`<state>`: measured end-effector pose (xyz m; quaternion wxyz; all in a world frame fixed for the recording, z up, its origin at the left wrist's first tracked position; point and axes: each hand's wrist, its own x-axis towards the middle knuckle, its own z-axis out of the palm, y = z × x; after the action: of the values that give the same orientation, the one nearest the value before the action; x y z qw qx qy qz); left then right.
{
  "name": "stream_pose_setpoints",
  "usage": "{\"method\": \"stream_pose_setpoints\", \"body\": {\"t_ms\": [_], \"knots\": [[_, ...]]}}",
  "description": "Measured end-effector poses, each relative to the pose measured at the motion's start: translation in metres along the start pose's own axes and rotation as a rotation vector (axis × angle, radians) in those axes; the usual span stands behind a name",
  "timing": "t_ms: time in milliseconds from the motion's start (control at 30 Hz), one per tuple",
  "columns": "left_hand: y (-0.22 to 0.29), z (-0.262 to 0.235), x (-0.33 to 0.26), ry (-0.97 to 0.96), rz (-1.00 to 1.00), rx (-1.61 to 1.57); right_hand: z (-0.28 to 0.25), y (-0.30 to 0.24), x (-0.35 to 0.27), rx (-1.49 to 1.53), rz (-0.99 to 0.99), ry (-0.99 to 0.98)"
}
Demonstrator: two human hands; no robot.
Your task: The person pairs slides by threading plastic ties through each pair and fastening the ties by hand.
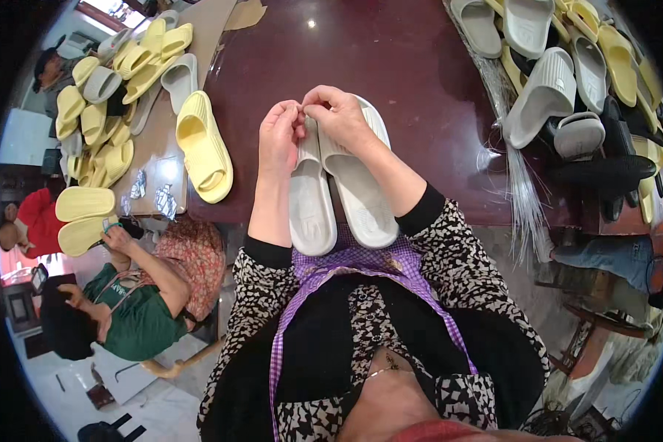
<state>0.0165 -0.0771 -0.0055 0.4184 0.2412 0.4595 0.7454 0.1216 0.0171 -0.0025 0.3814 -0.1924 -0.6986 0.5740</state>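
Two light grey slide sandals lie side by side at the table's near edge, the left slide [311, 210] and the right slide [362, 199], heels toward me. Over their front ends my left hand [278, 140] and my right hand [340, 119] meet, fingertips pinched close together. Whatever they pinch is too small to make out. My right hand covers part of the right slide's strap, and the left slide's toe is partly hidden between my hands. A single yellow slide [203, 147] rests to the left of my left hand.
The table [427, 88] is dark red and glossy. Yellow and grey slides [541, 96] pile up at the right, beside a bundle of thin clear strands [521, 184] hanging over the edge. More slides [110, 118] heap at the left, where a co-worker [144, 309] holds a yellow pair.
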Motion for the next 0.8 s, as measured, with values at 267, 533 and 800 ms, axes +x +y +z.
{"method": "stream_pose_setpoints", "body": {"t_ms": [267, 533, 800], "knots": [[0.009, -0.005, 0.000, -0.043, -0.055, -0.020, 0.003, -0.006, -0.001, -0.002, -0.024, 0.000], [0.009, -0.001, 0.001, -0.002, -0.024, -0.008, 0.005, -0.007, -0.001, -0.024, 0.047, 0.015], [0.007, 0.005, 0.001, -0.005, -0.053, 0.000, 0.002, -0.001, -0.001, 0.049, 0.041, 0.040]]}}
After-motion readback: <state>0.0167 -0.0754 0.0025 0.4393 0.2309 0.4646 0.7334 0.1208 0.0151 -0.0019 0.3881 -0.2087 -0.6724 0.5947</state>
